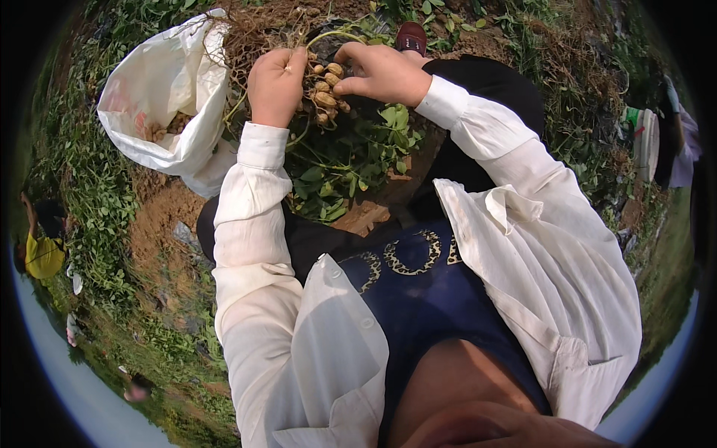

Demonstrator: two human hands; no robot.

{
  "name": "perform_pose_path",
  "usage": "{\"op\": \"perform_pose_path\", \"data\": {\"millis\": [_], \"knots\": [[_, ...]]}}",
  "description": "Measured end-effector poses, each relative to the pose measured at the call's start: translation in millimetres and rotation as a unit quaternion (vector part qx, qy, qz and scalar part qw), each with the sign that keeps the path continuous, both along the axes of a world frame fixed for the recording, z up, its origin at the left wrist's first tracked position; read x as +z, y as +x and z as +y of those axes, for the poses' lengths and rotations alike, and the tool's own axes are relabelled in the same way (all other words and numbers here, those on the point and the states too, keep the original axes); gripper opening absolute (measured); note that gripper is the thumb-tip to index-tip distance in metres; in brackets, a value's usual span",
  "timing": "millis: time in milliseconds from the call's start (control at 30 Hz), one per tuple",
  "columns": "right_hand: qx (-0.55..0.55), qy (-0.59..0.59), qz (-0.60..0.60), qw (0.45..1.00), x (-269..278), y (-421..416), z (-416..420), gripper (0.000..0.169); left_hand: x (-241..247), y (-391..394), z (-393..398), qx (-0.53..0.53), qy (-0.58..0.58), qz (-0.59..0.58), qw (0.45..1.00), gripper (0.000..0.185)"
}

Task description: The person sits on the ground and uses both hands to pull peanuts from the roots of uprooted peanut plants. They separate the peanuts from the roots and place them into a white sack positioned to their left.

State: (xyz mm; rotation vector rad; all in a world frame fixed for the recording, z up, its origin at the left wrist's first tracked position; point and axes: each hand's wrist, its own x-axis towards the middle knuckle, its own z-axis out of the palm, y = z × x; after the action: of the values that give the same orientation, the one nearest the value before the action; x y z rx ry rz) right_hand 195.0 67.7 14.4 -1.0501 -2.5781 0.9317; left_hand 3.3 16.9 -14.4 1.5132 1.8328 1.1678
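My left hand (275,87) is closed around the root end of an uprooted peanut plant, near its stems. A cluster of tan peanut pods (325,98) hangs just right of that fist. My right hand (383,73) is at the cluster with thumb and forefinger apart, the thumb against or just in front of the pods; its other fingers are partly hidden. Green peanut leaves (341,162) spread below the pods, between my legs. To the left, a white woven sack (162,61) stands with its mouth open and some peanuts (178,124) inside.
Tangled dry roots (255,42) lie beyond my left hand, beside the sack's rim. Pulled plants (103,224) and bare soil (159,218) surround me. A person in yellow (45,257) is far left; at far right are another person (683,145) and a white bucket (647,143).
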Motion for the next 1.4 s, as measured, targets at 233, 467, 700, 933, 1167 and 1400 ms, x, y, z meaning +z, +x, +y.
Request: {"op": "perform_pose_path", "data": {"millis": [233,467,700,933,1167,1400], "knots": [[0.104,-0.016,-0.081,0.991,-1,-16,3,0.048,3,4,-2,-0.034,0.038,0.072,0.996,0.029],[0.031,-0.237,0.076,0.968,14,-8,22,0.040,11,3,-5,-0.208,0.116,0.129,0.963,0.020],[0.063,-0.078,0.019,0.995,22,-13,19,0.041,17,10,-11,-0.181,0.077,0.270,0.943,0.019],[0.205,-0.153,0.012,0.967,50,-11,-10,0.033,12,19,-13,-0.082,0.081,0.397,0.911,0.007],[0.012,-0.541,0.230,0.809,51,2,-2,0.020,-5,-4,-4,-0.020,0.035,0.254,0.966,0.017],[-0.130,-0.466,0.223,0.846,13,-6,14,0.022,-7,-11,1,-0.037,0.023,0.182,0.982,0.023]]}}
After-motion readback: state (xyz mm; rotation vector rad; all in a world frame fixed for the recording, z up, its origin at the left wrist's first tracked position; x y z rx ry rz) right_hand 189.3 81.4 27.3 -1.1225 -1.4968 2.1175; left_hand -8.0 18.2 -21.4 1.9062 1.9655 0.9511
